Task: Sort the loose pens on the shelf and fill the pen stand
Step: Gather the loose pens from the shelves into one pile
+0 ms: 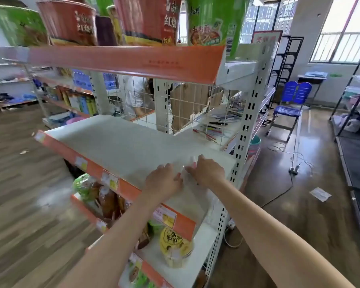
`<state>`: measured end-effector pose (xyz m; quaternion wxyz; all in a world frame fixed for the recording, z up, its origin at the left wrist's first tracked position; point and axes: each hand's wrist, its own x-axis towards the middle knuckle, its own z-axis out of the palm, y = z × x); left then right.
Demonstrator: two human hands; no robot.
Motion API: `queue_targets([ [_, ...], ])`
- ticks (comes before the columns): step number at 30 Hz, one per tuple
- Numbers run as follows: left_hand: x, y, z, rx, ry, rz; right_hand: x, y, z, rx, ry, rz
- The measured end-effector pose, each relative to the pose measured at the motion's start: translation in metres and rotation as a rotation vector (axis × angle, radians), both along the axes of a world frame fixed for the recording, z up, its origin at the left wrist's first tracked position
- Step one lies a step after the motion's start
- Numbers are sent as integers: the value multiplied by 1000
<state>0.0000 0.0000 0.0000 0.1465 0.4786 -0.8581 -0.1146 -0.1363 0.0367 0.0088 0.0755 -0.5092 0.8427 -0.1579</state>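
Both my hands meet on the white middle shelf point(121, 142) near its right front corner. Between them is a pale, translucent object point(182, 173), too blurred to identify. A white and pink tip point(193, 161) sticks up beside my right fingers. My left hand point(162, 180) curls over the object's left side, with the thumb against it. My right hand point(207, 171) grips its right side from above. Loose pens point(213, 129) lie in a scattered heap on the far shelf behind the wire grid point(185, 113).
Instant noodle tubs point(141, 19) fill the top shelf above my hands. Snack packets point(175, 244) sit on the lower shelves. A torn cardboard box point(187, 104) stands behind the grid. A blue chair point(291, 104) and floor cables point(289, 183) are to the right.
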Motion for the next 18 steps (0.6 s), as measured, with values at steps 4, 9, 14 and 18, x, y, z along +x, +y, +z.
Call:
queue_targets([
  [4,-3,2,-2,-62,-132,-23,0,-1,1,86,60,17],
  [9,-13,15,6,31,40,-54,-21,33,2,37,-93,89],
  [14,-54,81,31,0,295,-144,-68,88,0,-187,-371,98],
  [18,-108,126,35,100,494,-249,-126,125,-15,-235,-441,79],
])
